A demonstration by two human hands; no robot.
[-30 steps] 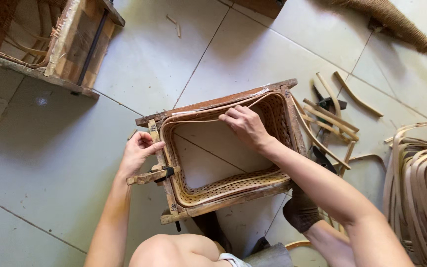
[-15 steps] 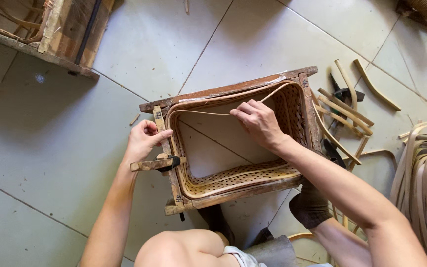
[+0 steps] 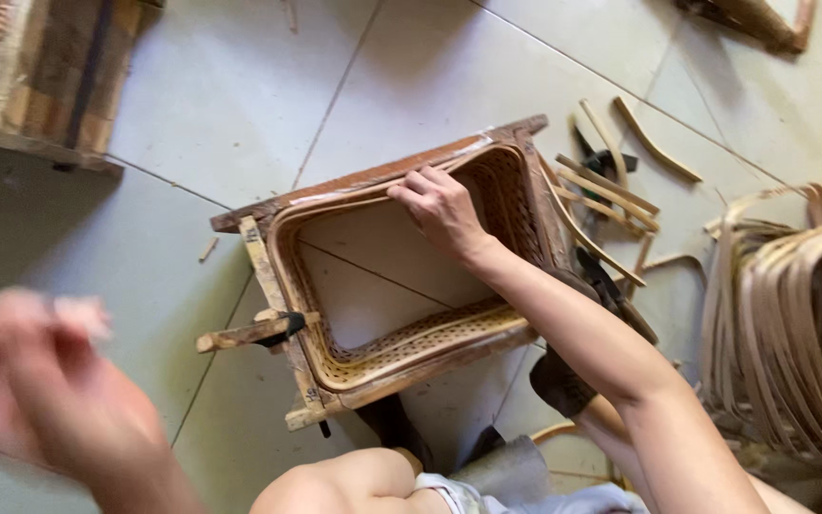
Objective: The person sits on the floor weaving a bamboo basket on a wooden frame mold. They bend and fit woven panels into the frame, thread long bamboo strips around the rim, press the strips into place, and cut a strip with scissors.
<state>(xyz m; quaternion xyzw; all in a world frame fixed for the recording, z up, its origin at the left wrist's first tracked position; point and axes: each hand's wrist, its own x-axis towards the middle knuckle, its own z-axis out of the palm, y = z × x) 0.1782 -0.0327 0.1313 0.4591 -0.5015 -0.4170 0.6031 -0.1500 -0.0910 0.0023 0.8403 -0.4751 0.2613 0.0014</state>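
- A wooden frame (image 3: pixel 387 181) with a half-woven cane basket (image 3: pixel 411 347) fitted inside it lies on the tiled floor (image 3: pixel 240 105), just in front of the person's knee (image 3: pixel 335 481).
- The right hand (image 3: pixel 444 209) rests palm down on the far inner rim of the basket, fingers spread and curled over the cane strip there, pressing it to the frame; its grip is a loose press, not a closed fist.
- The right forearm slants from the lower right across the basket's near corner.
- A wooden peg (image 3: pixel 244 333) juts out from the frame's left side, untouched.
- The left hand (image 3: pixel 45 376) is raised well clear of the frame at lower left, badly blurred; I cannot tell its grip.
- Loose cane strips (image 3: pixel 611 195) lie right of the frame, and a bundle of cane (image 3: pixel 792 324) further right.
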